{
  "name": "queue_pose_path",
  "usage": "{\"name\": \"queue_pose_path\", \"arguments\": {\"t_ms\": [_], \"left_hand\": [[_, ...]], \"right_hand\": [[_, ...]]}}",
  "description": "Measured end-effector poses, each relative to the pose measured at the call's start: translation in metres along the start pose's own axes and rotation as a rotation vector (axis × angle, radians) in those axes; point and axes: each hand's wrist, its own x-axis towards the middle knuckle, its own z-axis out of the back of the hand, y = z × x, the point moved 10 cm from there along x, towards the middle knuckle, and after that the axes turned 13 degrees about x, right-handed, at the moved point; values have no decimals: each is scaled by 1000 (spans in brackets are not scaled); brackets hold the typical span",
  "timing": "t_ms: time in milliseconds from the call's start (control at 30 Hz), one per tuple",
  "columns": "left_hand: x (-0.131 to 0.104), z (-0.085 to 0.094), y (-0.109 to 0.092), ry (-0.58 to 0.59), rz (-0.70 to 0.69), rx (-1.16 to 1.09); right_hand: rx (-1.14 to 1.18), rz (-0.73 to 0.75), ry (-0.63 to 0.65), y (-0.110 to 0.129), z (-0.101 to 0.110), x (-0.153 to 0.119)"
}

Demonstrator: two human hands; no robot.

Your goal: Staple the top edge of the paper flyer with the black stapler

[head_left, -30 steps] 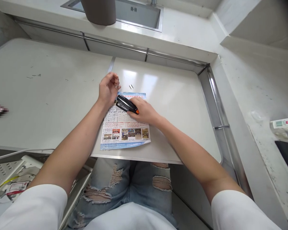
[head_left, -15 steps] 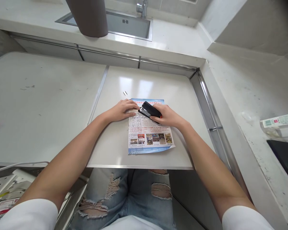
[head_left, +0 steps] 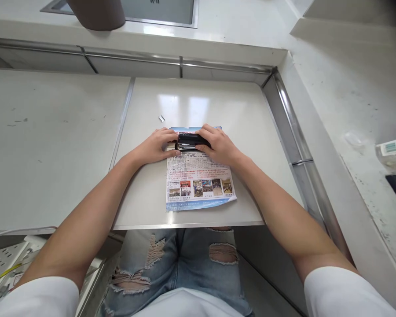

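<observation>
Back from the table's [head_left: 135, 211] near edge, stapler [head_left: 188, 138] lies roughly parallel. Right hand [head_left: 218, 146] grasps right end; left hand [head_left: 153, 147] at left, grip unclear.

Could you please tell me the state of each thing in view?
Stapler: held, silver inner part showing
Right hand: closed on the stapler
Left hand: at the stapler's front, grip unclear
Printed sheet: on the table, lower right corner curled
Metal pieces: loose on the table
Brown container: standing, top out of view

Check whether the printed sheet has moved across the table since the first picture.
Yes: judged against the table seam, the printed sheet has moved right, now lying farther from it.
</observation>
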Motion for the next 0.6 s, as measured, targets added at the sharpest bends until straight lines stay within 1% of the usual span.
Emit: {"name": "queue_pose_path", "arguments": {"t_ms": [67,200,267,367,467,533,600], "left_hand": [[2,3,1,-40,37,-37],[2,8,7,-97,104,-107],[1,9,9,-111,122,-105],[1,8,11,-109,132,-85],[1,8,11,-114,120,-65],[1,7,10,-117,113,-56],[1,7,10,-114,114,-60]], "right_hand": [[53,11,-44,0,9,-1],[156,-19,-209,-9,44,-9],[183,-60,-224,-14,54,-14],[205,-90,-189,-16,55,-17],[192,-112,-163,-18,51,-15],[178,-95,-168,-16,49,-13],[158,-39,-209,-12,49,-11]]}}
